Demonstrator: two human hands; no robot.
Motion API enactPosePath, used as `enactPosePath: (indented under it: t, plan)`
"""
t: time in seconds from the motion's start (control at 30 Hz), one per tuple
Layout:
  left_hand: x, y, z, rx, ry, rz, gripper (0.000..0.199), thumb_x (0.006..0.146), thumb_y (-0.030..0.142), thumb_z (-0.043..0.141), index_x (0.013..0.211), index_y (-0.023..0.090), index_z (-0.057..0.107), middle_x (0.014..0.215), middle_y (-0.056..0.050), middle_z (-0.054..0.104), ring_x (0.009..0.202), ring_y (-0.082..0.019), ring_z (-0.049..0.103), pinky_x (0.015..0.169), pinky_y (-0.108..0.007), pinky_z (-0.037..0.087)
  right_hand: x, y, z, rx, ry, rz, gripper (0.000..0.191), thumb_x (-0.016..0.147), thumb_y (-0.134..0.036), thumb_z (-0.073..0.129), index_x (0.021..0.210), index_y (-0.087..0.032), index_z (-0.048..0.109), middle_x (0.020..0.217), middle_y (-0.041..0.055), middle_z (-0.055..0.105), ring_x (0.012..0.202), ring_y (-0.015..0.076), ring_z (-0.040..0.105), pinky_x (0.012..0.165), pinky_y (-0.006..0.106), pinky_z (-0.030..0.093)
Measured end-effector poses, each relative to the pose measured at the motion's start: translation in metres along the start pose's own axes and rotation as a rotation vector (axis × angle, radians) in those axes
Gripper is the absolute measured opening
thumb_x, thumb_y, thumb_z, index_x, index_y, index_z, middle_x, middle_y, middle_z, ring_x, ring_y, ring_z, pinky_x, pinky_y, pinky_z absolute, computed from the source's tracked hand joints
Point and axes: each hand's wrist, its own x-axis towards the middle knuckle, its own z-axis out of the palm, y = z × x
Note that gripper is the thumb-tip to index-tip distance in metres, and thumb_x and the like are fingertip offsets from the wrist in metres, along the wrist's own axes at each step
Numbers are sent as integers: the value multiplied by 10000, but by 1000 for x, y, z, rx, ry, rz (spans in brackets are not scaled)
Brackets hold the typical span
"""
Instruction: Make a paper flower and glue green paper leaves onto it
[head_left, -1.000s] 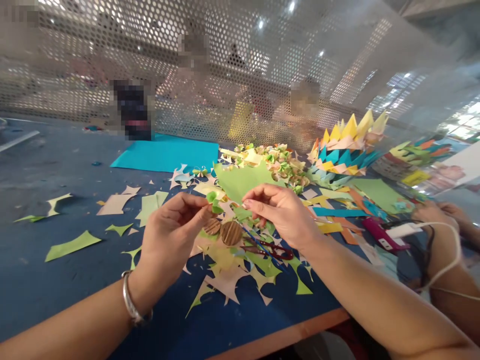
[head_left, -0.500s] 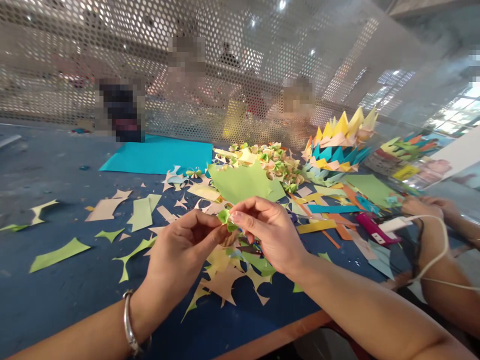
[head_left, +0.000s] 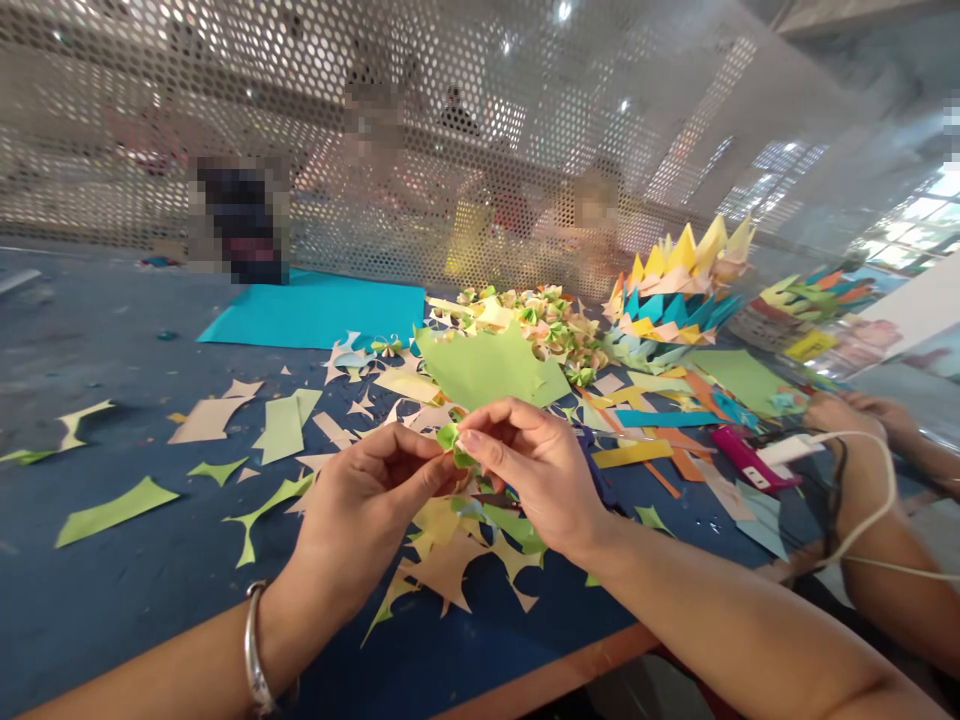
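My left hand (head_left: 371, 490) and my right hand (head_left: 532, 460) meet at the middle of the view, thumbs and forefingers pinched on a small folded green paper piece (head_left: 450, 438). A silver bangle (head_left: 255, 650) is round my left wrist. Beneath and below my hands lie peach and yellow paper scraps (head_left: 450, 565) with rounded cut-outs. Just beyond my fingers is a larger light green sheet (head_left: 487, 368), its edge notched. A heap of small folded paper pieces (head_left: 559, 325) lies behind it.
A blue sheet (head_left: 322, 312) lies at the back left, near a perforated metal screen (head_left: 300, 130). Tiered paper crafts (head_left: 675, 295) stand at the back right. A pink device (head_left: 750, 460) with a white cable lies near another person's hands and arms (head_left: 870, 470). Green scraps (head_left: 120, 508) lie left.
My right hand has shifted slightly, and the green piece between my fingers is turned a little. My left hand is nearly unmoved.
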Motion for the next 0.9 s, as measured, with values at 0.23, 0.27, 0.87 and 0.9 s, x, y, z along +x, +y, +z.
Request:
enactPosePath:
  t: [0.23,0.27,0.87,0.9]
  plan:
    - [3,1,1,-41,-8,-49,199,694,267,841,703,172,667,677,-7,732,646,-129,698,669,-227,580,-1,-5,-8,-136,-59,-128,97,887,-297,702,946,-221,699,813,-7,649,576,87,552,515,235,486]
    - [3,1,0,-42,-19,-62,199,698,270,841,704,171,668,675,-7,730,648,-128,699,671,-225,579,-1,-5,-9,-155,-72,-143,106,895,-295,695,972,-222,699,854,1,654,596,88,562,530,237,493]
    - [4,2,0,6,-83,-157,174,703,247,819,700,187,656,668,12,717,630,-118,692,650,-216,564,2,-5,-30,-417,-271,-412,207,920,-173,642,1111,-240,688,1043,54,619,706,112,610,624,273,550]
    - [4,3,0,29,-85,-144,173,704,251,814,693,187,655,661,9,713,626,-122,688,643,-220,560,1,-6,-30,-420,-279,-421,216,921,-170,638,1119,-245,683,1047,53,614,710,114,611,620,274,552]
